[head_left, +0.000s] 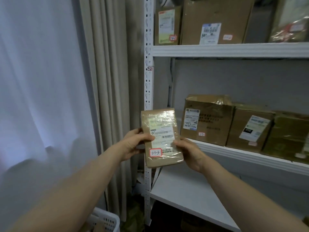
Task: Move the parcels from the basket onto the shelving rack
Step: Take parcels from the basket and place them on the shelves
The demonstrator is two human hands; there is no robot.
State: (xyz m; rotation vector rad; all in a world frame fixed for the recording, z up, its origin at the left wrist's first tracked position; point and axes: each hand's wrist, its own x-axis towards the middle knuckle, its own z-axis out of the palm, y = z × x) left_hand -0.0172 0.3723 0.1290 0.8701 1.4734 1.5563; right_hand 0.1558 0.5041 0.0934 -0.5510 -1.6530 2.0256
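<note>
A small flat brown parcel (161,137) with a shipping label and a red-bordered sticker is held upright in front of the white shelving rack (234,50). My left hand (133,144) grips its left edge, thumb across the front. My right hand (189,151) grips its right edge. The parcel hovers beside the rack's left post (148,91), at the level of the middle shelf (250,158). A corner of the white perforated basket (107,220) shows at the bottom left.
Cardboard boxes stand on the top shelf (215,20) and on the middle shelf (207,119). A bare white lower shelf (192,195) lies under my hands. Beige and white curtains (107,81) hang left of the rack.
</note>
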